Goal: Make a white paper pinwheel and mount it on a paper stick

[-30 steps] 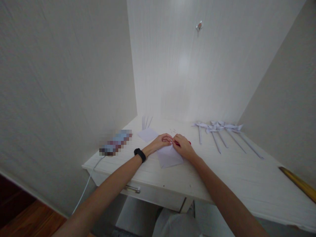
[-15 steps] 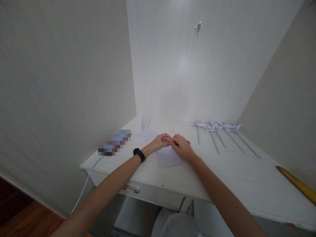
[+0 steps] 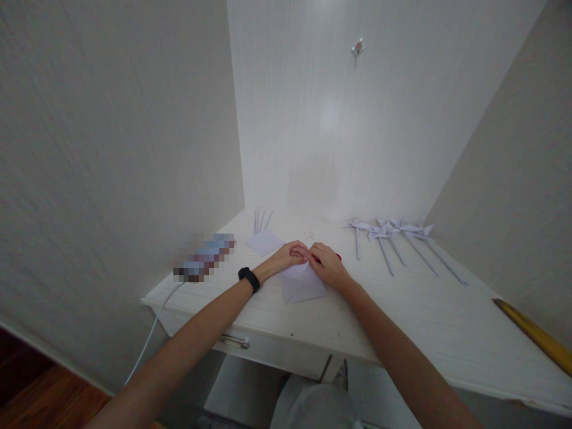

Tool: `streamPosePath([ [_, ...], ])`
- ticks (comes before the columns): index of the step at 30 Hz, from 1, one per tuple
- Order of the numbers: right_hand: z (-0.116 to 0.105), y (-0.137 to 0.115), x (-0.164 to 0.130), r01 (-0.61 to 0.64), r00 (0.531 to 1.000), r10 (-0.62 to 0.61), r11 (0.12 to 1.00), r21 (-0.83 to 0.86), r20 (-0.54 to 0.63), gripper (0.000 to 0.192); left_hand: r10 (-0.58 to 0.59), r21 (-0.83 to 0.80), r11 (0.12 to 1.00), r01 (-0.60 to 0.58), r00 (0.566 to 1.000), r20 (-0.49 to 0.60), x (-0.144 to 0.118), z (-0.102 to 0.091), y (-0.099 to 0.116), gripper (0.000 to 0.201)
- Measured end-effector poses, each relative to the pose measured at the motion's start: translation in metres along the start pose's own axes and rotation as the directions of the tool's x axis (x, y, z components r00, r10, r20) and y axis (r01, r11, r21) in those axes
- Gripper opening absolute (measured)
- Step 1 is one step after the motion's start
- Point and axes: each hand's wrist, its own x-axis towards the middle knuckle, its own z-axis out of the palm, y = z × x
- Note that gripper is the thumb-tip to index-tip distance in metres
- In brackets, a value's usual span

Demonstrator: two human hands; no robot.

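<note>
Square of white paper [image 3: 304, 287] appears pinched by left hand [image 3: 288, 256] and right hand [image 3: 329, 265], far-edge handling apparently current, steadiness required next.

Home room, seemingly: a white desk [image 3: 447, 339] is being worked at beneath the fingers [image 3: 295, 245]; a handled drawer [image 3: 281, 356] is being shown below, nearer the body than them; pale walls [image 3: 290, 119] are being seen beyond; wooden flooring [image 3: 49, 396] is being glimpsed far lower left.
</note>
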Motion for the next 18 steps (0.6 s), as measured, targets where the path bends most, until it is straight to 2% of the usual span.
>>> streamPosePath([
  [12, 0.0029, 0.0025, -0.0013, -0.005, 0.999, 0.007, 0.998, 0.058, -0.031, 0.016, -0.021, -0.022, 1.000, 0.021, 1.000, 0.009, -0.0001, -0.0001, -0.0013, 0.036],
  [18, 0.0026, 0.0014, -0.0009, -0.025, 0.999, 0.028, 0.992, 0.126, -0.025, 0.014, -0.023, -0.014, 1.000, 0.023, 1.000, 0.007, -0.0044, 0.0030, 0.0071, 0.034],
])
